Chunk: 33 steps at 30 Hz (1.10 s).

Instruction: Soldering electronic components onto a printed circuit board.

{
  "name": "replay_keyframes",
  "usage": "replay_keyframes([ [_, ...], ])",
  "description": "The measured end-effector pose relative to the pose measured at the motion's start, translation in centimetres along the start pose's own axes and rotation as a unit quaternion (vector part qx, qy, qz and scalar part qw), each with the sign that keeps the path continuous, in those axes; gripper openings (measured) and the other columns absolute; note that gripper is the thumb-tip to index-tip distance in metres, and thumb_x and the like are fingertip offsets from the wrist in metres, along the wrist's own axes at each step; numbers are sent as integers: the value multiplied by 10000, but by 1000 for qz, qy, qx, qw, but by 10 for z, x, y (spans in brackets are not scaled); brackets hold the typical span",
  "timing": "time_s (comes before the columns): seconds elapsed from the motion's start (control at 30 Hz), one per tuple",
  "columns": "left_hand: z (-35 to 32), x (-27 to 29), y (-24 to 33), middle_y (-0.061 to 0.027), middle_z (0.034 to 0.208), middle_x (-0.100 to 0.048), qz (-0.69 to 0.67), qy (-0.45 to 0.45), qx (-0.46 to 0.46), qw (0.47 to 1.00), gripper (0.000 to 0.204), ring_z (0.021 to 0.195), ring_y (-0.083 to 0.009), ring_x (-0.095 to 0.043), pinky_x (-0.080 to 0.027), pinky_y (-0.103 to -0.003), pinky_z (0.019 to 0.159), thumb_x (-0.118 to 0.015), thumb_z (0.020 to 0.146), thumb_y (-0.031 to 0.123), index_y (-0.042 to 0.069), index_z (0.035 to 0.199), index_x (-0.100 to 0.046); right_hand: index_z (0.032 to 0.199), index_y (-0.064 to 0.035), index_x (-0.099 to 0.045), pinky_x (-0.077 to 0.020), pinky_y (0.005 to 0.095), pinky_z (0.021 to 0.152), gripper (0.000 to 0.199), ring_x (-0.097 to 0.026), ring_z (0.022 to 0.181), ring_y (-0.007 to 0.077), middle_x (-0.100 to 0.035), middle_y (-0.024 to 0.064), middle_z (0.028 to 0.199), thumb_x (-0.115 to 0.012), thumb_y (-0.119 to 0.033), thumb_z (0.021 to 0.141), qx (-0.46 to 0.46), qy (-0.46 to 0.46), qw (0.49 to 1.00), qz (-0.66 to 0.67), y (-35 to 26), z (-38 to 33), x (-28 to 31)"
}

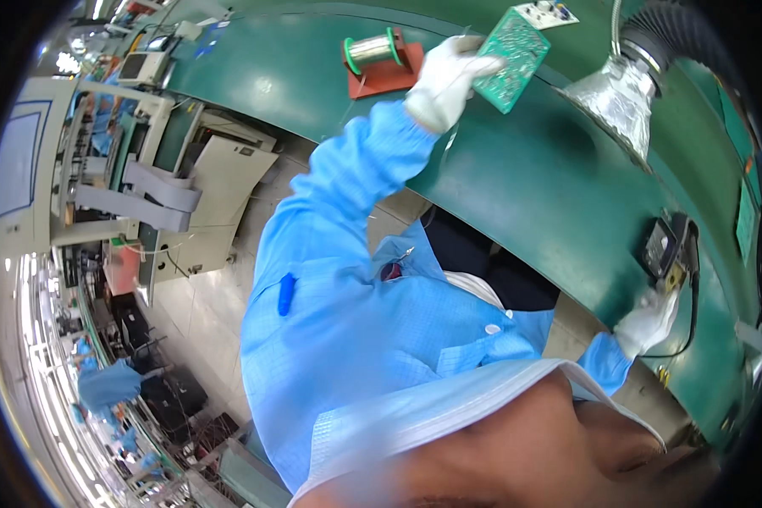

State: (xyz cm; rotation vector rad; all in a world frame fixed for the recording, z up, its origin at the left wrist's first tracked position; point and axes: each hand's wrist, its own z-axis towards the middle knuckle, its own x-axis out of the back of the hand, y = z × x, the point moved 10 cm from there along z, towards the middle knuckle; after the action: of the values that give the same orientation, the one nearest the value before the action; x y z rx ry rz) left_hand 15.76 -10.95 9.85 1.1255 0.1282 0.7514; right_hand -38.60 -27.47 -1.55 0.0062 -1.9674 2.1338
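At the top centre, my left hand [449, 80], in a white glove, is closed on the left edge of a green circuit board [512, 61]. The board is tilted above the bench, with many small solder points on the side that shows. Beside that hand, a spool of solder wire [371, 52] with green ends sits on a red-brown stand [385, 80]. At the far right, my gloved right hand [649, 323] is closed by the soldering station [659, 247]. A black cable loops to this hand, which grips a soldering iron mostly hidden by the fingers.
A fume extraction hood [614, 102] wrapped in foil hangs over the green bench [516, 203] between my hands. Behind the circuit board lies a white board with small parts [549, 13]. Machines and a pale cabinet [216, 190] stand to the left across the floor.
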Motion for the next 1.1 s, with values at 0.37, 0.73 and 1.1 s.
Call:
replay_keyframes([
  [0.37, 226, -74, -149, -170, 1134, -680, 23, 101, 25, 994, 408, 1065, -279, -643, -492, -357, 930, -617, 874, 143, -9, 1251, -585, 1236, 48, -588, -515, 253, 690, 307, -641, 775, 149, -667, 126, 1008, -572, -104, 969, 97, 73, 991, -47, -147, -61, 54],
  [0.73, 169, -160, -211, -152, 1269, -593, -258, -107, 325, 904, 420, 1127, -260, -600, -487, -372, 983, -431, 1015, 238, 53, 1389, -482, 1219, -49, -639, -516, 278, 726, 336, -655, 869, 146, -697, 82, 1042, -603, -242, 947, 76, 60, 977, -192, -124, 135, 92],
  [1.1, -97, -127, 6, -124, 847, -626, 382, -215, -11, 899, 97, 779, -320, -631, -508, -415, 687, -633, 887, 162, 71, 887, -665, 1287, -168, -595, -497, 444, 950, 495, -591, 1160, 324, -558, 104, 1359, -483, -505, 943, 168, -32, 716, -677, -19, 355, 13],
])
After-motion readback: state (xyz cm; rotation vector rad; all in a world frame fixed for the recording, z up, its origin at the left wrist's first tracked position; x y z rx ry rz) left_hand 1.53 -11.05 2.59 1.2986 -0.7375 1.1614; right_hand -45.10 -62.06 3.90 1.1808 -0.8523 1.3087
